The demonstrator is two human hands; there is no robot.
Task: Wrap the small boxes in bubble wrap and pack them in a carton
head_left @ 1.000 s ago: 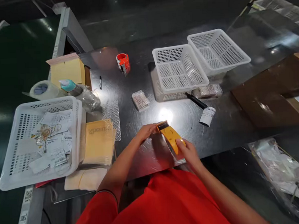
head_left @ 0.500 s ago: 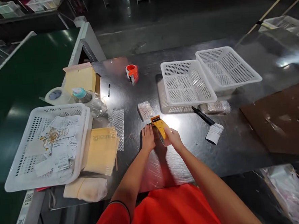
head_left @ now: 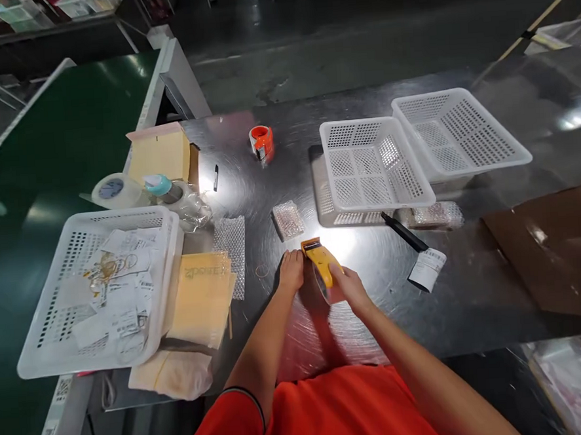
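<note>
While a white basket occupies the left of the frame, the left hand lies palm down at centre, fingers together, any hold beneath hidden. Adjacent right, also near centre, a yellow tape dispenser is gripped in the curled right hand.

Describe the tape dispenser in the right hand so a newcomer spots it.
At the metal table, find the left hand, directly ahead of the red shirt. Beside it, the right hand grips the tape dispenser. It's yellow, unlike the orange ring-shaped item further back.
</note>
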